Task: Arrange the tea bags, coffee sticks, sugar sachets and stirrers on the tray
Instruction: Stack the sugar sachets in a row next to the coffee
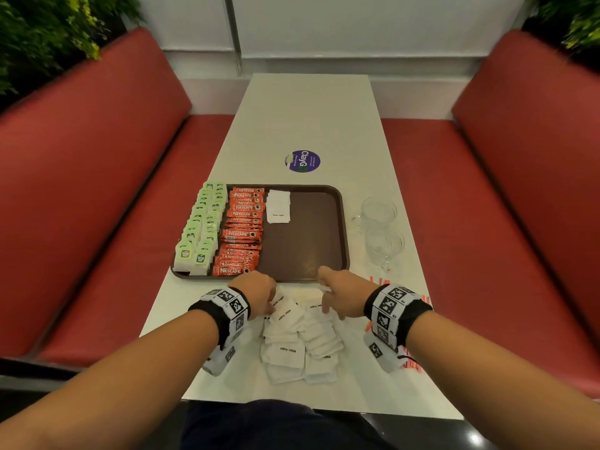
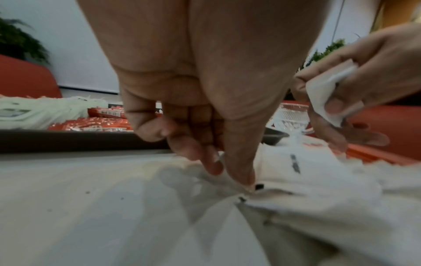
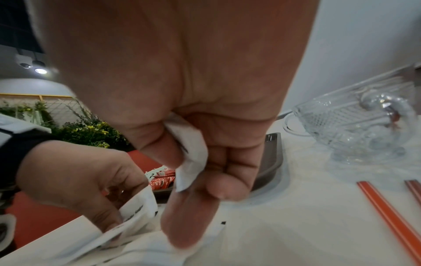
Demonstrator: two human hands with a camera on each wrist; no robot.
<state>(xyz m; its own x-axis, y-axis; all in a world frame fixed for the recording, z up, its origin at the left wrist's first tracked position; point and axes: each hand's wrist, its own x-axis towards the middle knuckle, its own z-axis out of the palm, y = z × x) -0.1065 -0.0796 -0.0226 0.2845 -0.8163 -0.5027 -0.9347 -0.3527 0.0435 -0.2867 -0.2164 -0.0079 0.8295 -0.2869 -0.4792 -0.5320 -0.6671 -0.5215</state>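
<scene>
A brown tray [image 1: 308,232] holds green tea bags [image 1: 201,228] in rows at its left, red coffee sticks [image 1: 242,232] beside them, and a few white sugar sachets [image 1: 278,206] at the back. A loose pile of white sugar sachets [image 1: 298,339] lies on the table in front of the tray. My left hand [image 1: 259,295] pinches a sachet [image 2: 230,180] at the pile's near-left edge. My right hand [image 1: 337,295] grips a folded sachet [image 3: 193,158] between thumb and fingers above the pile. Orange stirrers [image 3: 387,214] lie at the right.
Two clear glass cups [image 1: 380,212] stand right of the tray. A round purple sticker [image 1: 302,161] is on the white table [image 1: 311,118] behind it. Red bench seats [image 1: 97,190] flank the table on both sides.
</scene>
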